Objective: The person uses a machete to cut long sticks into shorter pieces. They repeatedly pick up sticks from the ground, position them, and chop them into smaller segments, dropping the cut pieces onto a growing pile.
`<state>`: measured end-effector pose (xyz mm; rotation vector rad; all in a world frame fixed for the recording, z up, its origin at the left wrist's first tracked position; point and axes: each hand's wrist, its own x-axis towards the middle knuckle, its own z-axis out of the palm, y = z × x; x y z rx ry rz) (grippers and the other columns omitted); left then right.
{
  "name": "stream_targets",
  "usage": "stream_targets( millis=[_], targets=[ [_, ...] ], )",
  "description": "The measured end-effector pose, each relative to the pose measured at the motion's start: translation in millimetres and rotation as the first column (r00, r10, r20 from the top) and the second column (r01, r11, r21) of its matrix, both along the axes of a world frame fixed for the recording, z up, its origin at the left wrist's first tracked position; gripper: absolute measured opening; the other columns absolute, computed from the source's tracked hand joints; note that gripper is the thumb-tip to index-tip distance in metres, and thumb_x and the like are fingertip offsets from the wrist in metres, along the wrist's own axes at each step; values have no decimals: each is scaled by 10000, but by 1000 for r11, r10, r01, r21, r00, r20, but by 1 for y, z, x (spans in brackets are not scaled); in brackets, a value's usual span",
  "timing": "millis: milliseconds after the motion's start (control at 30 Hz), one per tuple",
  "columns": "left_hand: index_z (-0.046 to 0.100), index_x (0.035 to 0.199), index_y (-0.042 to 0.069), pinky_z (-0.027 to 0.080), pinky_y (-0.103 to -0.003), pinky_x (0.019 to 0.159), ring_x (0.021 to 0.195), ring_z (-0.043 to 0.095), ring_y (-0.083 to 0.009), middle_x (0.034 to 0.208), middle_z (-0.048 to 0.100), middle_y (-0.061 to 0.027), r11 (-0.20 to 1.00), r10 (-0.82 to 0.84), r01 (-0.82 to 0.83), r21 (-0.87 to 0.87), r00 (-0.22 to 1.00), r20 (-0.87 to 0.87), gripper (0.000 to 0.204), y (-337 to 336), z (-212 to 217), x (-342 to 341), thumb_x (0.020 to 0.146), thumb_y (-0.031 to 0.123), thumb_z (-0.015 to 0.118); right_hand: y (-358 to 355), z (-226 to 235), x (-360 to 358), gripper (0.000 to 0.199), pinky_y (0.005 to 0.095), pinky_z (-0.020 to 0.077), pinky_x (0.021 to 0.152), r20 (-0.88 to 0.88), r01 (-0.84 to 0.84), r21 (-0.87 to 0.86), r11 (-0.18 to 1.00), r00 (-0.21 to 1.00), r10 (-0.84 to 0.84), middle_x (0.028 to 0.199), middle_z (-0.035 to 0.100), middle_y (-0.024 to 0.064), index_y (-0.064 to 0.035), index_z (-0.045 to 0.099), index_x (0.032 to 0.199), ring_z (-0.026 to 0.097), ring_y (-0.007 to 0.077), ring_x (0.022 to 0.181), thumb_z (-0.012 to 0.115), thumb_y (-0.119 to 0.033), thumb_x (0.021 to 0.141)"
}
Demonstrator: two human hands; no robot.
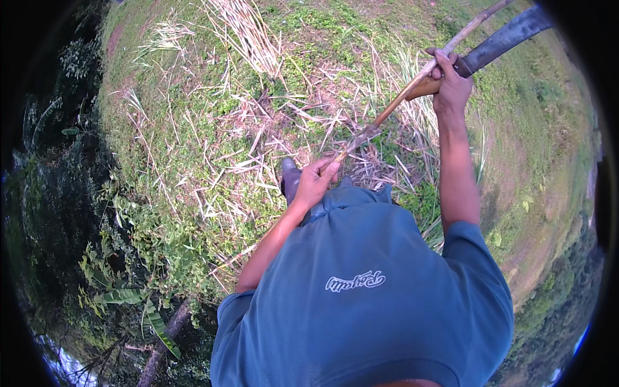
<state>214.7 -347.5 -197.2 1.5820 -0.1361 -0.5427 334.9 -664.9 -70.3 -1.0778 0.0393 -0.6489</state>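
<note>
A long cane stalk (412,87) runs from frame centre to the upper right, its lower end gripped by the left hand (316,180) and its middle steadied by the right hand (449,84), which also clasps a dark curved blade (503,40), above cut grass (258,129).

stalk (412,87) far end: cut off at the upper right of the frame
blade (509,35) tip: lost in the dark rim, upper right
blade handle: mostly covered by the right hand (451,87)
stalk near end: hidden inside the left hand (316,180)
boot (290,177): partly hidden behind the left wrist and shirt (367,290)
legs: concealed below the shirt
</note>
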Motion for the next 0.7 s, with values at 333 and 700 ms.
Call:
stream_targets(
  millis=[333,700],
  targets=[
    [625,1124,7,460,-214,550,642,585,-74,822,677,-56,978,-79,96,-185,992,101,348,-22,47,60,969,312,564,19,13,13,186,257,490,595,8,-280,116,953,960,281,985,636,205,-73,452,790,490,85,586,588,0,895],
    [577,1227,-30,390,-364,1013,1190,550,-273,1205,631,-171,852,381,-405,333,914,136,647,117,-65,31,1007,504,286,-74,10,9,159,205,448,567,-91,-143,155,977,983,158,783,583,57,85,571,1028,476,61,582,549,-33,923]
  ],
)
